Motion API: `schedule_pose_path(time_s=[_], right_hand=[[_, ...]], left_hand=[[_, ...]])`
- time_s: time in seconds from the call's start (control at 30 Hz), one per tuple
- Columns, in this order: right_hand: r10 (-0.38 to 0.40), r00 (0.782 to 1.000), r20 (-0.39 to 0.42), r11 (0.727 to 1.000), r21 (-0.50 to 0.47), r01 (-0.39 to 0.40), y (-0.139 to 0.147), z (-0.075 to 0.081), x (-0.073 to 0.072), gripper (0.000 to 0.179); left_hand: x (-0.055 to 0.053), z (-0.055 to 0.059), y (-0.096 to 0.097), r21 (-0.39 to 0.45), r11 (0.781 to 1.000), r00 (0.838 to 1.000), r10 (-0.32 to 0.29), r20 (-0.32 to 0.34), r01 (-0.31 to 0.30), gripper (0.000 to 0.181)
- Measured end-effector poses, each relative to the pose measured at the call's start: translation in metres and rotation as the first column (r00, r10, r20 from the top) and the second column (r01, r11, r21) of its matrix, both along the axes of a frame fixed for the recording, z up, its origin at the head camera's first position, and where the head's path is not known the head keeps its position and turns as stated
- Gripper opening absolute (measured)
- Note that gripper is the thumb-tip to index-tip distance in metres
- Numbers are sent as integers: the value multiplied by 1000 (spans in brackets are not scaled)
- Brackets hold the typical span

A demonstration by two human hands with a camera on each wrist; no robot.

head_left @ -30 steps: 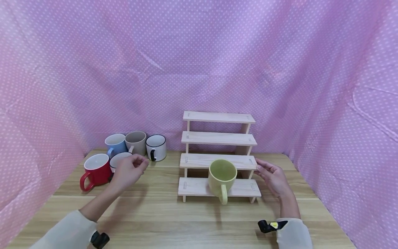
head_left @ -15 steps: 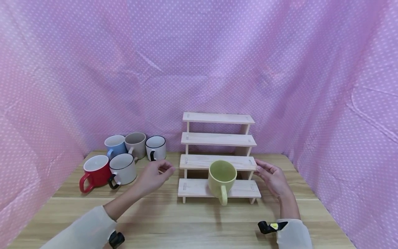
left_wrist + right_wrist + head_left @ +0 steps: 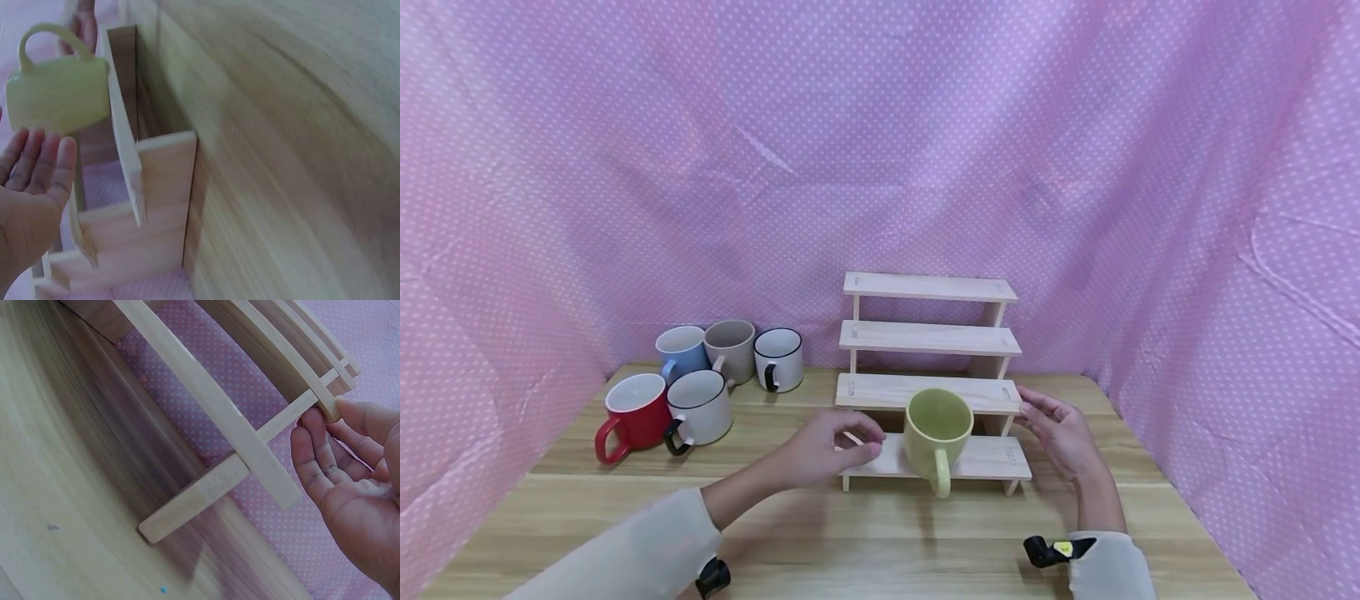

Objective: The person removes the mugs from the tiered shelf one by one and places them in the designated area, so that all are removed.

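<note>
A yellow-green mug (image 3: 928,454) stands on the lowest step of a four-tier wooden display shelf (image 3: 928,337), its handle towards me. My left hand (image 3: 827,448) is over the left end of that step, just left of the mug, holding nothing. Its fingers are loosely bent, and in the left wrist view they overlap the lower edge of the mug (image 3: 59,94). At the shelf's right side, my right hand (image 3: 1063,437) pinches the end of the second step. The right wrist view shows the thumb (image 3: 362,415) on top of the board and the fingers beneath.
Several mugs stand at the left of the wooden table (image 3: 820,533): red (image 3: 640,417), white with a black rim (image 3: 703,412), blue (image 3: 683,354), grey (image 3: 733,350) and another black-rimmed white one (image 3: 781,362). A pink-purple dotted curtain (image 3: 880,150) hangs behind the table.
My left hand has moved from over the mugs at the left across to the lowest shelf step, beside the green mug. My right hand keeps its grip on the shelf.
</note>
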State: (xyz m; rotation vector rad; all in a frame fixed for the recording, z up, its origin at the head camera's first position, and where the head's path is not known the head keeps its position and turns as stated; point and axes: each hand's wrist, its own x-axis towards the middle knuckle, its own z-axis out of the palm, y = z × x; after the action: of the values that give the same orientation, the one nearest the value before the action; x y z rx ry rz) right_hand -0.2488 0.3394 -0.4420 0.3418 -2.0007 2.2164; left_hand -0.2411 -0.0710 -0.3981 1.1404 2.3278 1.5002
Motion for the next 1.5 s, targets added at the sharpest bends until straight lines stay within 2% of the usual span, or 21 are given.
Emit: schedule_pose_path(time_s=[0.1, 0.23, 0.33, 0.47, 0.53, 0.63, 0.83, 0.93, 1.07, 1.27, 1.37, 1.47, 1.5], right_hand=[[0, 1000, -1, 1000, -4, 0, -1, 1, 1, 53], [-3, 1000, -9, 1000, 0, 3, -1, 2, 1, 52], [-4, 1000, -17, 1000, 0, 4, -1, 2, 1, 51], [-1, 1000, -16, 1000, -5, 1, -1, 1, 1, 51], [-1, 1000, -14, 1000, -9, 1, 0, 0, 1, 50], [2, 1000, -13, 1000, -3, -2, 0, 0, 1, 51], [19, 1000, -16, 1000, -13, -19, -1, 1, 0, 51], [20, 1000, -14, 1000, -17, -20, -1, 1, 0, 51], [11, 1000, -8, 1000, -9, -11, -1, 1, 0, 52], [12, 1000, 0, 1000, -5, -12, -1, 1, 0, 53], [7, 1000, 2, 1000, -5, -7, -1, 1, 0, 52], [0, 1000, 5, 1000, -3, 0, -1, 1, 0, 52], [-2, 1000, 6, 1000, 0, 2, -1, 1, 0, 52]], left_hand=[[3, -2, 8, 10, 996, 996, -86, 5, 85, 29], [6, -3, 19, 37, 979, 977, -203, 63, 200, 33], [7, -3, 26, 56, 957, 949, -289, 128, 284, 36], [8, -4, 32, 86, 918, 893, -397, 210, 388, 40], [9, -5, 35, 101, 903, 870, -429, 243, 417, 44], [11, -6, 39, 107, 899, 855, -437, 278, 425, 48], [15, -5, 45, 94, 908, 855, -416, 309, 408, 51], [15, -7, 49, 103, 902, 844, -429, 322, 419, 51], [16, -10, 54, 138, 882, 823, -469, 320, 450, 46], [15, -13, 58, 198, 874, 803, -487, 343, 445, 36], [15, -14, 58, 207, 880, 806, -474, 355, 427, 33], [14, -14, 57, 205, 893, 818, -449, 360, 400, 29], [13, -14, 57, 199, 900, 826, -435, 358, 388, 29]])
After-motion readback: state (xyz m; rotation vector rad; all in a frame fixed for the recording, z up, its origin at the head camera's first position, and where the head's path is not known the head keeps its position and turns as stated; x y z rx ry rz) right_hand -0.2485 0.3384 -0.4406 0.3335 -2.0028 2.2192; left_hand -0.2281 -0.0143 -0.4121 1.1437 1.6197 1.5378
